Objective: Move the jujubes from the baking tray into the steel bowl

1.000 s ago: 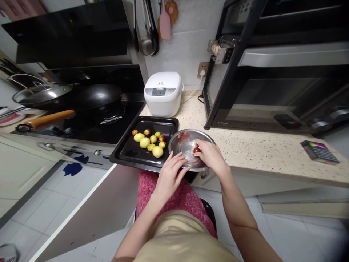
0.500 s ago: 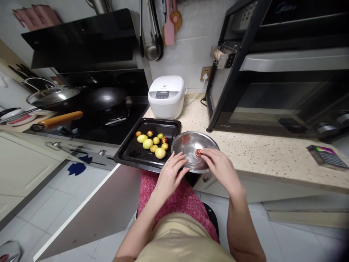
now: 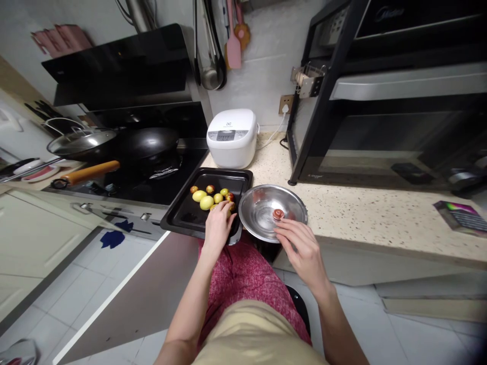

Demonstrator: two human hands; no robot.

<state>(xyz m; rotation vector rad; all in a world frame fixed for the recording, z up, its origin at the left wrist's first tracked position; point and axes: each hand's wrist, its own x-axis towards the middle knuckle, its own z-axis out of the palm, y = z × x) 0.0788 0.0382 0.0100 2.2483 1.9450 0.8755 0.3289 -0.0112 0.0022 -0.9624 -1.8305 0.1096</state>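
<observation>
My left hand (image 3: pixel 218 228) reaches over the black baking tray (image 3: pixel 182 223), its fingers curled round a yellow-green fruit that they mostly cover. Beside those fingers lie smooth yellow-green fruits (image 3: pixel 206 203) and small red-brown mottled ones that look like jujubes (image 3: pixel 210 189). A stainless steel bowl (image 3: pixel 251 218) stands to the right of the tray. Inside it is a small round reddish-brown thing with a pale ring (image 3: pixel 278 214); its kind is unclear. Just below that thing, over the bowl's near right side, my right hand (image 3: pixel 302 246) has its fingers extended and seems to hold nothing.
A white rice cooker (image 3: pixel 232 139) stands behind the tray. Left of it are a stove with a black wok (image 3: pixel 148 142) and a lidded pan (image 3: pixel 81 143). A large oven (image 3: pixel 399 132) fills the right. An open cabinet door (image 3: pixel 125 304) juts out at lower left.
My left hand has moved from the bowl's rim to the fruits on the tray. My right hand has let go of the reddish-brown thing and drawn back slightly.
</observation>
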